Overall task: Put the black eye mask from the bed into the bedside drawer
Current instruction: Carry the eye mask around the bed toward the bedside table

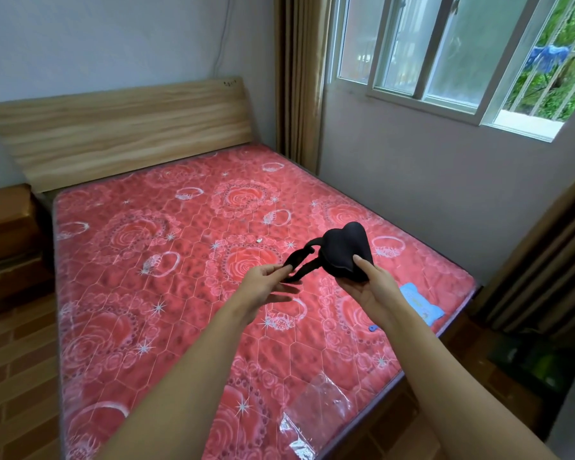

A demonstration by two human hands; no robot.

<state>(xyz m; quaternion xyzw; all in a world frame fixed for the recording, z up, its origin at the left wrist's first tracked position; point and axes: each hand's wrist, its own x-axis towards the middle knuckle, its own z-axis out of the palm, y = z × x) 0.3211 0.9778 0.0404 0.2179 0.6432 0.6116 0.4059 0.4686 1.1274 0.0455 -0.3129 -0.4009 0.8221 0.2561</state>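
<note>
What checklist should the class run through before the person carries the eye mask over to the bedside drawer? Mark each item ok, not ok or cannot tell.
1. Black eye mask lifted clear of the mattress: ok.
2. Right hand has a grip on the padded part: ok.
3. Left hand has gathered the strap: ok, pinched at the fingertips, part of the strap hanging loose.
4. Bedside cabinet in view, at the left by the headboard: ok.
5. Drawer open and ready: cannot tell, its front is not clearly shown.
6. Path along the bed's left side is free: ok.
</note>
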